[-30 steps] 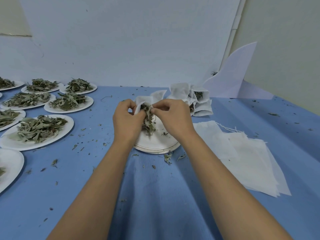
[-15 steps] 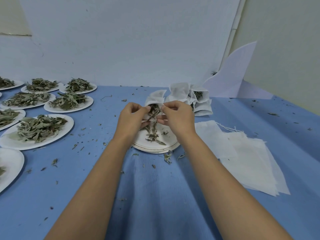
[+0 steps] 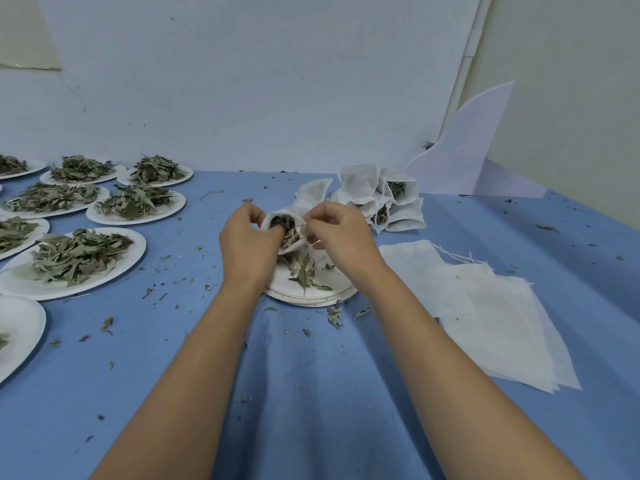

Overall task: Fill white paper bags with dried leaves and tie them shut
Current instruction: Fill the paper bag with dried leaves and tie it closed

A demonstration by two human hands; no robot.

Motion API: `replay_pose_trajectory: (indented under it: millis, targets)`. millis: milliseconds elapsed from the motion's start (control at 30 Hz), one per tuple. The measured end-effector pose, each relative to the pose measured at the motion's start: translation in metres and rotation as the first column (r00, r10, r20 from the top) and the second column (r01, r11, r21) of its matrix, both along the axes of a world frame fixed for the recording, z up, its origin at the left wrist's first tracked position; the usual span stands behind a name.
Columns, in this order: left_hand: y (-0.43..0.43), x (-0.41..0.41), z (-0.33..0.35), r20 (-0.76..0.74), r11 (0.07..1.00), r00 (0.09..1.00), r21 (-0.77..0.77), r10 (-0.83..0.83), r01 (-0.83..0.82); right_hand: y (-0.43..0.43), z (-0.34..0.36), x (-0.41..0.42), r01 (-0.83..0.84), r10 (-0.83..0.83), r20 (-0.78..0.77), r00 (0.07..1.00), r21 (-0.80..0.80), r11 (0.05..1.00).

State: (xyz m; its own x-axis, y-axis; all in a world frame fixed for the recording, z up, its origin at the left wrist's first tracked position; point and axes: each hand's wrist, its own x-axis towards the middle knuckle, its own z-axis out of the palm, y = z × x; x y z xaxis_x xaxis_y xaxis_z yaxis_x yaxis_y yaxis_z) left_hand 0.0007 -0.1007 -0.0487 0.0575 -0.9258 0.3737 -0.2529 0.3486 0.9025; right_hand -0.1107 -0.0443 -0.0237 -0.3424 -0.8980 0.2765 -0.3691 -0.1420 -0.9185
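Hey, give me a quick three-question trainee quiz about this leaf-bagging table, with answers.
1. True or false: the left hand and right hand both hold the open bag above the plate.
2. The flat empty bags lie: A) left of the plate, B) right of it, C) on it.
3. Fill in: the filled bags sit ___ the plate.
Key: 1 true; 2 B; 3 behind.

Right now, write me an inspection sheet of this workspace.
Surface: blue cloth, wrinkled near the front.
Job's things: open white bag, leaves in its mouth, held over a nearly bare plate; leaf-heaped plates at left; filled bags behind; flat empty bags at right.
Clutter: leaf crumbs scattered on the cloth.
Hands: left hand and right hand hold the bag's mouth.
Cables: nothing seen.
Surroundings: white wall behind; white sheet leaning in the right corner.
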Motion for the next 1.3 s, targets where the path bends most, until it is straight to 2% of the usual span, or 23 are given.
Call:
replay_pose_trajectory:
  millis: [133, 200, 300, 400, 467, 667, 800, 900, 967, 1067, 1133, 1200, 1300]
  targets:
    - [0.0, 0.002, 0.002, -0.069, 0.998, 0.996, -0.021, 0.063, -0.065, 0.001, 0.003, -0.001, -0.019, 0.02, -0.043, 0.999, 0.025, 1.0]
    - [0.0, 0.003, 0.004, -0.13, 0.997, 0.989, -0.017, 0.069, -0.072, 0.004, 0.006, -0.007, -0.036, 0.058, -0.144, 0.988, 0.149, 0.988]
    - [-0.002, 0.005, 0.005, -0.23, 0.996, 0.969, 0.036, 0.091, -0.085, 0.007, 0.009, -0.018, -0.046, 0.244, -0.426, 0.871, 0.423, 0.905]
    - [-0.008, 0.006, 0.004, -0.318, 0.993, 0.945, 0.11, 0.074, -0.041, 0.009, 0.009, -0.02, 0.03, 0.359, -0.547, 0.756, 0.577, 0.817]
    - [-0.009, 0.007, 0.004, -0.347, 0.991, 0.935, 0.135, 0.069, -0.024, 0.008, 0.007, -0.02, 0.038, 0.34, -0.54, 0.77, 0.57, 0.82]
    - [-0.009, 0.007, 0.004, -0.356, 0.991, 0.931, 0.134, 0.074, -0.028, 0.005, 0.0, -0.023, 0.005, 0.231, -0.523, 0.82, 0.41, 0.912]
    - [-0.009, 0.008, 0.006, -0.415, 0.992, 0.904, 0.115, 0.1, -0.057, -0.002, -0.01, -0.016, 0.131, 0.018, -0.577, 0.817, 0.216, 0.968]
    - [-0.009, 0.009, 0.007, -0.459, 0.993, 0.882, 0.091, 0.109, -0.075, -0.004, -0.018, -0.005, 0.159, -0.085, -0.528, 0.845, 0.096, 0.983]
    - [-0.01, 0.01, 0.008, -0.486, 0.993, 0.867, 0.087, 0.111, -0.078, -0.005, -0.022, 0.001, 0.143, -0.076, -0.531, 0.844, 0.085, 0.986]
    - [-0.012, 0.011, 0.008, -0.529, 0.993, 0.841, 0.09, 0.113, -0.078, -0.008, -0.026, 0.005, 0.184, -0.096, -0.637, 0.765, 0.072, 0.98]
    - [-0.012, 0.011, 0.008, -0.552, 0.993, 0.826, 0.081, 0.112, -0.081, -0.01, -0.029, 0.01, 0.173, -0.025, -0.655, 0.755, 0.162, 0.972]
    - [-0.012, 0.01, 0.007, -0.563, 0.994, 0.819, 0.073, 0.113, -0.087, -0.011, -0.033, 0.02, 0.137, 0.06, -0.595, 0.801, 0.281, 0.95]
    - [-0.012, 0.01, 0.007, -0.571, 0.993, 0.812, 0.068, 0.118, -0.096, -0.016, -0.039, 0.029, 0.155, 0.091, -0.624, 0.776, 0.328, 0.932]
